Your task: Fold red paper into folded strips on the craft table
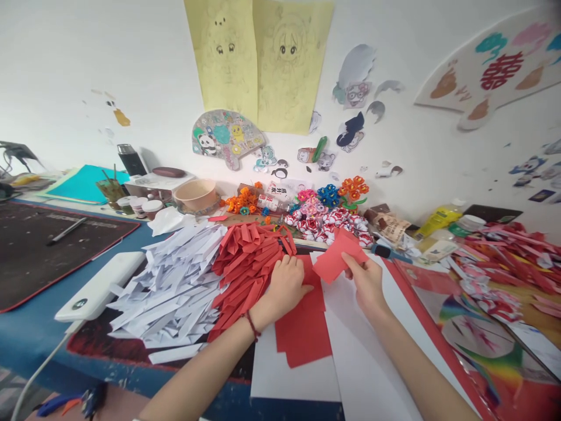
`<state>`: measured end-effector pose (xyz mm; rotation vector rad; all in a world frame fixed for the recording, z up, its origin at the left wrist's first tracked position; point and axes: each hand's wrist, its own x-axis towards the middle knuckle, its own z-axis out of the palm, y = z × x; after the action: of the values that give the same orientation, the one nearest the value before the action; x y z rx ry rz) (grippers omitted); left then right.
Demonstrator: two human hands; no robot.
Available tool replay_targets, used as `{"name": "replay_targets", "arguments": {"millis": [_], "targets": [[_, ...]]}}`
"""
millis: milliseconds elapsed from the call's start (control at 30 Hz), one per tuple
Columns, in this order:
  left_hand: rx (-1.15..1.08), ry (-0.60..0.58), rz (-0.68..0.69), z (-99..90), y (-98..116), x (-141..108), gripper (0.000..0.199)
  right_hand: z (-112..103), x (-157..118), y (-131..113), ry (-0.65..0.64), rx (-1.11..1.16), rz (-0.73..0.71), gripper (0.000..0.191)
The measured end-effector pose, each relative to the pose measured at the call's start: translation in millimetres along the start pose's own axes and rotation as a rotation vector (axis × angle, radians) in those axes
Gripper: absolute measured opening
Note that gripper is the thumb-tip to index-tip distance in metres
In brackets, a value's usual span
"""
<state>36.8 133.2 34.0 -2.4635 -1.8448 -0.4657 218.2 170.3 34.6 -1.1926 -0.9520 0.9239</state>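
My right hand [363,278] pinches a small red paper piece [336,254] between thumb and fingers, above white sheets [359,345]. My left hand [287,283] lies palm down at the right edge of a heap of folded red strips [245,263], thumb apart and reaching over flat red paper [304,333]; its other fingertips rest by the strips. That flat red paper lies on a white sheet in front of me. Left of the red heap is a pile of folded white paper strips [175,286].
A white power bank [100,286] with a cable lies at the left. Behind the piles stand a beige bowl [196,195] and folded paper flowers [328,225]. Red and pink strips [517,257] fill the right side. A pen [66,230] rests on the dark mat [35,251].
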Motion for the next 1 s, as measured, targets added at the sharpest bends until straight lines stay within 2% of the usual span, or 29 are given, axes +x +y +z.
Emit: {"name": "replay_targets", "arguments": {"millis": [100, 167, 233, 333, 467, 600, 733, 833, 1000], "targets": [[-0.16, -0.046, -0.071, -2.8, 2.0, -2.4, 0.025, -0.6, 3.8, 4.5, 0.018, -0.002, -0.03, 0.033], [-0.276, -0.062, -0.118, -3.1, 1.5, -2.9, 0.022, -1.2, 5.9, 6.5, 0.04, -0.005, -0.078, 0.034], [-0.365, -0.012, -0.152, -2.9, -0.7, -2.5, 0.028, -2.0, 7.3, 7.3, 0.06, -0.027, -0.134, 0.035], [-0.436, 0.158, -0.179, -4.9, -3.5, -2.3, 0.038, -3.1, 7.1, 7.2, 0.075, -0.112, -0.202, 0.035], [-0.487, 0.315, -0.157, -12.6, -1.1, -5.5, 0.046, -3.0, 3.2, 6.7, 0.096, -0.281, -0.278, 0.036], [-0.553, 0.336, -0.099, -15.7, 2.2, -8.9, 0.042, -3.4, 3.2, 6.9, 0.151, -0.25, -0.32, 0.038], [-0.641, 0.307, -0.111, -13.2, 1.1, -10.2, 0.041, -6.3, 8.1, 8.2, 0.184, -0.208, -0.299, 0.04], [-0.666, 0.313, -0.073, -13.3, 0.9, -11.1, 0.045, -6.2, 7.4, 9.0, 0.065, -0.327, -0.32, 0.039], [-0.605, 0.268, 0.023, -18.0, 2.6, -12.3, 0.047, 2.4, -5.6, 5.7, -0.277, -0.439, -0.358, 0.035]]}}
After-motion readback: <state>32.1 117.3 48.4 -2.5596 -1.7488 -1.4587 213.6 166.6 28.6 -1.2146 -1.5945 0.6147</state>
